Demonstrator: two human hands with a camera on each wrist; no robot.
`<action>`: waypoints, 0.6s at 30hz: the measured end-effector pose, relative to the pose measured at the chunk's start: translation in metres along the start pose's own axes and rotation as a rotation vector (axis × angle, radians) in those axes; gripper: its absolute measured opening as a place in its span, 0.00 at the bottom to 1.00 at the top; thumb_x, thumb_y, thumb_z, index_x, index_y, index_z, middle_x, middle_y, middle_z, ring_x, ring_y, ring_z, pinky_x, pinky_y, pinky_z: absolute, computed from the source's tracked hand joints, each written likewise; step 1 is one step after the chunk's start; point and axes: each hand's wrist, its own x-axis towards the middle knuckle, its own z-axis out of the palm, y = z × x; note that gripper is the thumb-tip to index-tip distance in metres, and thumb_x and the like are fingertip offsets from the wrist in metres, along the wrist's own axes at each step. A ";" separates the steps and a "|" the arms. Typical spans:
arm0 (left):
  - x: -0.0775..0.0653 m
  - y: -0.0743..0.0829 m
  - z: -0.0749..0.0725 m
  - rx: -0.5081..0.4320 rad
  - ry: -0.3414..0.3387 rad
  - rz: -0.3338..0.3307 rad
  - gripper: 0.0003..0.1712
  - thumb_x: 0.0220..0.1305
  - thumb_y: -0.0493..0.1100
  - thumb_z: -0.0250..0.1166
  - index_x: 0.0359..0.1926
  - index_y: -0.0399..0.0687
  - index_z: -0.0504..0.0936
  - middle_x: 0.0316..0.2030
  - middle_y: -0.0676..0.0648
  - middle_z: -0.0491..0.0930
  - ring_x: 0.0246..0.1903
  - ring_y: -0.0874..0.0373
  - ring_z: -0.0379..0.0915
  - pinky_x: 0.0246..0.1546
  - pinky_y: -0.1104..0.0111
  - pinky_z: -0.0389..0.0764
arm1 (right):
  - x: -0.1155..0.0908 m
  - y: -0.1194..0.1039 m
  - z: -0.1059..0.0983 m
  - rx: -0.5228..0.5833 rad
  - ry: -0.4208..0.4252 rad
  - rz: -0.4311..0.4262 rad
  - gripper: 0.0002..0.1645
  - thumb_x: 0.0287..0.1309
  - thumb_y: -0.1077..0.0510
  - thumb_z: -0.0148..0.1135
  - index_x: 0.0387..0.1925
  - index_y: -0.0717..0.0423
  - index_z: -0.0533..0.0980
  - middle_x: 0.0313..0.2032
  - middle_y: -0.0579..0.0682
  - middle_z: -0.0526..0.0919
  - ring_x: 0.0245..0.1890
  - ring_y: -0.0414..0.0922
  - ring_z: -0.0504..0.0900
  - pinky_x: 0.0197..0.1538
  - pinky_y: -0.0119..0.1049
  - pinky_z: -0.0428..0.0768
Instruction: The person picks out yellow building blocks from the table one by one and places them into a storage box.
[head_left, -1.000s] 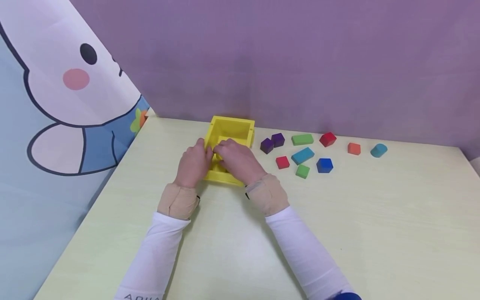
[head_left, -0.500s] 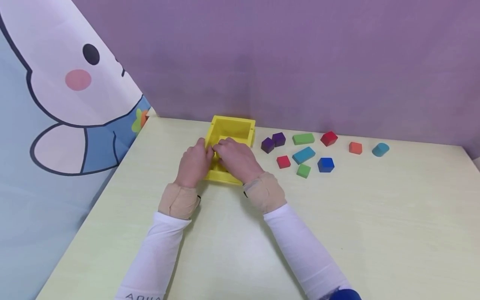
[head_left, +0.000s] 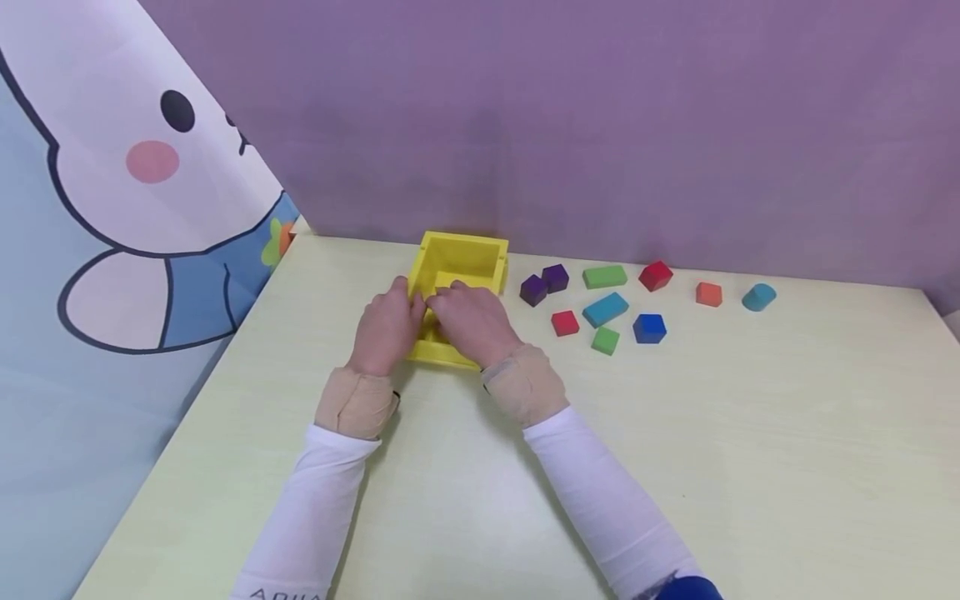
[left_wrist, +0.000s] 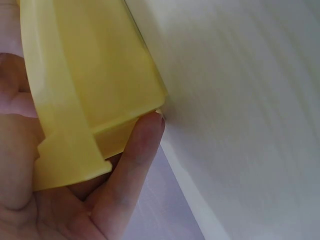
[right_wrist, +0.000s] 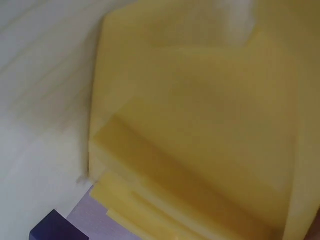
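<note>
A yellow plastic box [head_left: 465, 252] with an open top stands at the back left of the table. My left hand [head_left: 386, 329] grips its left wall; in the left wrist view a finger [left_wrist: 134, 160] reaches along the outside of the yellow wall [left_wrist: 107, 65]. My right hand [head_left: 474, 323] is bent over the near part of the box, its curled fingers meeting the left rim close to the left thumb. Its fingertips are hidden in the head view. The right wrist view looks into the blurred yellow interior [right_wrist: 195, 105].
Right of the box lie several small blocks: two purple cubes [head_left: 534, 290], green blocks [head_left: 604, 277], a light blue block [head_left: 606, 309], red blocks [head_left: 656, 276], a blue cube [head_left: 649, 328], an orange block [head_left: 708, 294] and a blue cylinder [head_left: 759, 297]. A purple curtain [head_left: 600, 125] hangs behind.
My right hand and wrist have shifted slightly left and the knuckles sit a little lower. The left hand and the box stay in place; the blocks are unmoved.
</note>
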 end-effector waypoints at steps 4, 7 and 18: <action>0.000 -0.001 0.001 0.015 0.005 0.005 0.16 0.68 0.49 0.44 0.39 0.39 0.66 0.23 0.39 0.71 0.21 0.46 0.69 0.20 0.58 0.70 | 0.000 0.000 0.002 0.012 0.014 -0.018 0.13 0.56 0.54 0.56 0.43 0.49 0.79 0.35 0.44 0.77 0.32 0.42 0.68 0.32 0.32 0.68; 0.000 -0.002 0.001 0.012 -0.006 0.006 0.16 0.68 0.49 0.42 0.38 0.39 0.66 0.23 0.40 0.71 0.20 0.47 0.69 0.19 0.59 0.69 | -0.001 0.001 0.001 0.044 0.033 -0.032 0.15 0.57 0.55 0.56 0.46 0.52 0.77 0.39 0.45 0.76 0.37 0.43 0.69 0.36 0.32 0.70; -0.010 -0.015 0.005 0.092 0.071 0.005 0.21 0.68 0.51 0.45 0.48 0.37 0.62 0.24 0.40 0.73 0.20 0.46 0.71 0.18 0.57 0.69 | -0.014 0.002 0.002 0.203 0.180 -0.118 0.21 0.59 0.53 0.52 0.52 0.57 0.70 0.49 0.47 0.69 0.50 0.43 0.67 0.55 0.25 0.62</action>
